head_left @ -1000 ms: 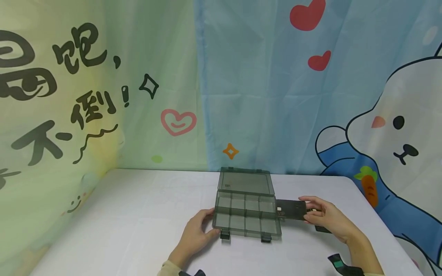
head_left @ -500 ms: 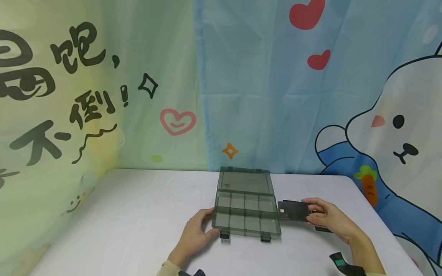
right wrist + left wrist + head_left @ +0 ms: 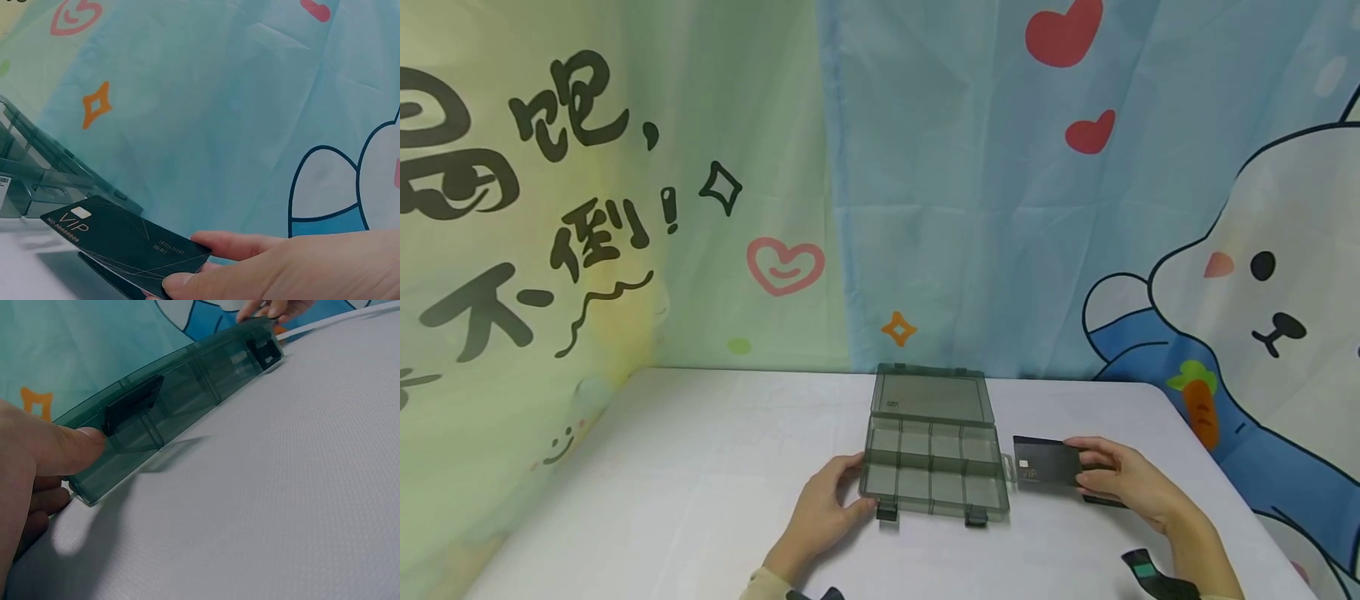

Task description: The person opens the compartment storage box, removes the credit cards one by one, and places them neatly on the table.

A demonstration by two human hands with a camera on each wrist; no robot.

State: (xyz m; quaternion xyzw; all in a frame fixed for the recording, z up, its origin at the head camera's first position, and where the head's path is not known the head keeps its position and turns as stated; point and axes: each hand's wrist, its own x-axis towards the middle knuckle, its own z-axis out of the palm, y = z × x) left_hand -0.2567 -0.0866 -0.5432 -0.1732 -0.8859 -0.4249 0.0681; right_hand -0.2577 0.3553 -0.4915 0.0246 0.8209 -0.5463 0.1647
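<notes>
A translucent grey-green compartment box (image 3: 934, 467) lies on the table with its lid (image 3: 934, 395) flipped back. My left hand (image 3: 829, 502) grips its left end, thumb at the front corner near a black latch (image 3: 132, 405) and fingers tucked behind. To the right of the box, my right hand (image 3: 1123, 477) pinches a black VIP card (image 3: 125, 234) by its right end, thumb on the face. The card, printed with a chip and fine lines, points toward the box. Beneath it, a second dark flat piece (image 3: 112, 275) shows, partly hidden by the card and hand.
The box's second front latch (image 3: 976, 517) hangs down at its right. A clear loop (image 3: 1008, 469) sticks out from the box's right side. White cloth covers the table (image 3: 700, 467). A printed curtain (image 3: 955, 208) hangs behind the table's back edge.
My right hand has drawn the card rightward, from right beside the box's side wall to a small gap away. My left hand and the box stay in place.
</notes>
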